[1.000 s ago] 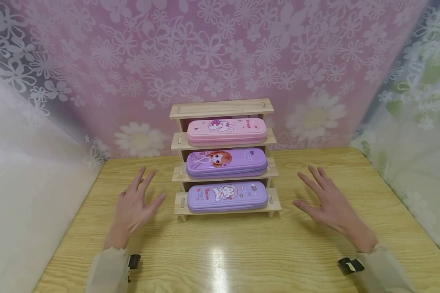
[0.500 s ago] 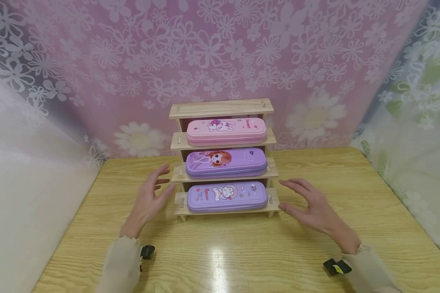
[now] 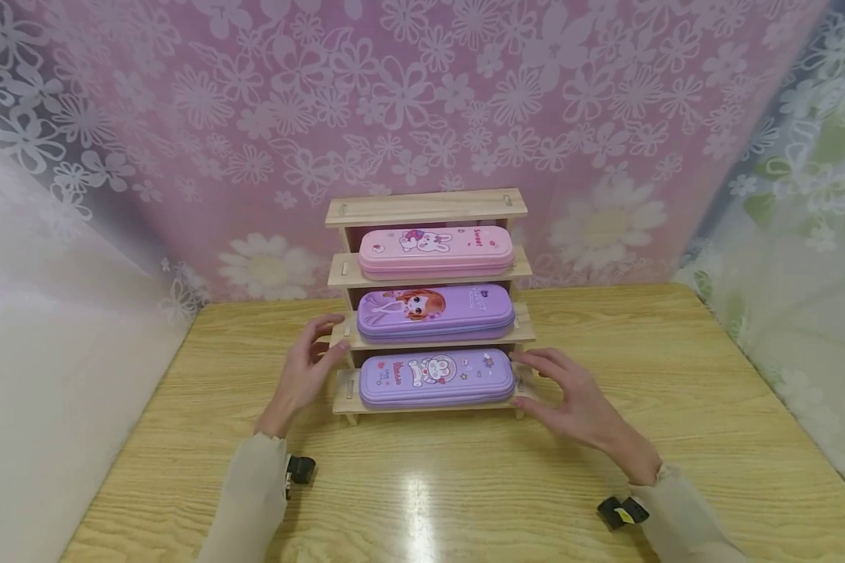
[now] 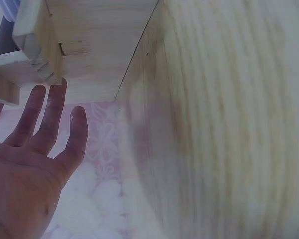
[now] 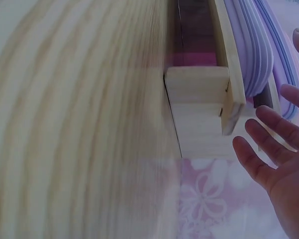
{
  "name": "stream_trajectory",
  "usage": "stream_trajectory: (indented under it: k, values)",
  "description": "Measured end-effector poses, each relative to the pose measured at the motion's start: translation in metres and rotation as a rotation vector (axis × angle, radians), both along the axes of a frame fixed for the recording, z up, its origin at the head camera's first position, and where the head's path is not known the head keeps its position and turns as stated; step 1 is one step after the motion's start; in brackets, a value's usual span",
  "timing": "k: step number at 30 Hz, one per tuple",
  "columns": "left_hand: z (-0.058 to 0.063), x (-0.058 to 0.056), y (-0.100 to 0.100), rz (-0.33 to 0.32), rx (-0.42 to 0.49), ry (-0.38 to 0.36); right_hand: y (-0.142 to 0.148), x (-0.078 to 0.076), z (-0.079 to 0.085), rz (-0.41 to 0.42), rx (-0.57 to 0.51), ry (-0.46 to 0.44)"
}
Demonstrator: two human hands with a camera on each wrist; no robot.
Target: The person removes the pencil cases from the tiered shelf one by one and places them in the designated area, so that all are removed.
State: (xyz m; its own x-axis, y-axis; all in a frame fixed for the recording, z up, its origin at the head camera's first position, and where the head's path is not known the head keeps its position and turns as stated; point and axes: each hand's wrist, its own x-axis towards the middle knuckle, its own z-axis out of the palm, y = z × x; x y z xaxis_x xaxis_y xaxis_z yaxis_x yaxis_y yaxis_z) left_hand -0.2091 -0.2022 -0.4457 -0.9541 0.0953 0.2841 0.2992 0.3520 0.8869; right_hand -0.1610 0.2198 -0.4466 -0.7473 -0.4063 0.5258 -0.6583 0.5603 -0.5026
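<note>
A four-tiered wooden stand (image 3: 428, 206) holds zippered pencil cases on three of its shelves. The lowest is a lavender pencil case (image 3: 436, 378) with a bunny; above it lie a purple pencil case (image 3: 435, 311) with a red-haired girl and a pink pencil case (image 3: 436, 252) with a rabbit. My left hand (image 3: 301, 375) is at the left end of the purple case's shelf, thumb at the edge; its fingers (image 4: 49, 119) look straight in the left wrist view. Thumb and fingertips parted, my right hand (image 3: 570, 395) is by the lavender case's right end, fingers (image 5: 279, 127) extended.
The stand rests on a wood-grain table (image 3: 422, 477) near its back edge. Behind it hangs a pink flowered curtain (image 3: 408, 102), with pale sheeting (image 3: 49, 328) along the left side. Black wrist straps (image 3: 623, 512) sit at both sleeves.
Both hands have come inward from either side to the stand, the left up to a shelf end, the right to the lavender pencil case's end. The cases have stayed in place.
</note>
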Motion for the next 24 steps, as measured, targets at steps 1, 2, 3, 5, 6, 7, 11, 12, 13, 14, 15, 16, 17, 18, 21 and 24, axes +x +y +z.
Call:
stream_trajectory:
  k: [1,2,3,5,6,7,11,12,13,14,15,16,17,18,21,24]
  values:
    - [0.000,-0.001,0.001,-0.001,0.009,-0.009,-0.002,0.000,0.000,0.000,0.001,-0.010]
    - [-0.001,-0.003,0.001,-0.002,0.025,-0.023,-0.004,-0.001,0.000,0.004,-0.002,-0.018]
    - [-0.002,-0.005,0.001,-0.005,0.041,-0.037,-0.006,-0.002,-0.001,0.007,-0.004,-0.021]
    - [-0.003,-0.009,0.001,-0.015,0.070,-0.055,-0.009,-0.004,-0.002,0.018,-0.008,-0.016]
    - [-0.004,-0.011,0.001,-0.019,0.081,-0.060,-0.011,-0.005,-0.002,0.021,-0.009,-0.011]
    - [-0.005,-0.013,0.001,-0.023,0.089,-0.070,-0.012,-0.006,-0.003,0.022,-0.007,-0.005]
    - [-0.005,-0.016,-0.001,-0.028,0.082,-0.094,-0.017,-0.009,-0.004,0.005,0.007,0.005]
    - [-0.005,-0.017,-0.001,-0.031,0.080,-0.103,-0.017,-0.010,-0.004,0.000,0.011,0.006]
    - [-0.005,-0.018,-0.002,-0.032,0.077,-0.112,-0.018,-0.011,-0.004,-0.004,0.013,0.005]
    - [-0.006,-0.019,-0.002,-0.035,0.078,-0.116,-0.019,-0.011,-0.004,-0.011,0.018,0.004]
    - [-0.006,-0.020,-0.003,-0.035,0.086,-0.122,-0.020,-0.012,-0.005,-0.014,0.020,0.002]
    - [-0.006,-0.022,-0.003,-0.038,0.089,-0.125,-0.021,-0.012,-0.005,-0.021,0.026,0.001]
    - [-0.006,-0.022,-0.003,-0.040,0.092,-0.128,-0.022,-0.013,-0.005,-0.027,0.032,0.003]
    - [-0.006,-0.023,-0.003,-0.043,0.097,-0.132,-0.022,-0.013,-0.006,-0.032,0.038,0.001]
    - [-0.005,-0.024,-0.003,-0.051,0.112,-0.144,-0.023,-0.013,-0.006,-0.046,0.054,-0.010]
    - [-0.004,-0.024,-0.001,-0.061,0.127,-0.153,-0.024,-0.011,-0.005,-0.054,0.065,-0.022]
